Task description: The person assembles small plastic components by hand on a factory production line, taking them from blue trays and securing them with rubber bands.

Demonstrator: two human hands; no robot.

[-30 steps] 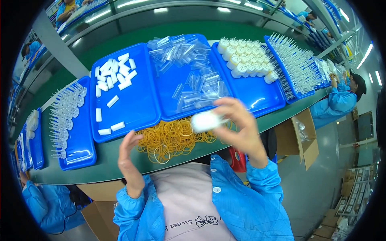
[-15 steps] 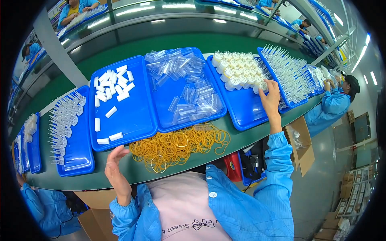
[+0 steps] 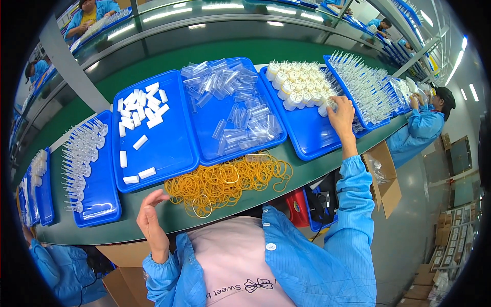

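My right hand point(image 3: 343, 116) reaches over the blue tray of short white cylindrical parts point(image 3: 299, 84), which stand in tight rows. Its thumb and fingertips close round one white cylindrical part point(image 3: 324, 109) at the near right end of the group. My left hand point(image 3: 152, 219) hovers by the table's near edge, fingers apart and holding nothing. Just beyond its fingertips lies a loose pile of yellow rubber bands point(image 3: 225, 185) on the green table point(image 3: 153, 200).
Other blue trays hold white tubes point(image 3: 140, 108), clear plastic sleeves point(image 3: 238, 130), and thin-stemmed clear parts at left point(image 3: 82, 163) and white ones at right point(image 3: 365, 89). An open cardboard box point(image 3: 381, 176) stands below the table's right edge. A co-worker point(image 3: 422, 125) works at the far right.
My right hand's fingers have closed in on a white cylindrical part at the group's edge. My left hand has shifted slightly right and down. The view has tilted a little.
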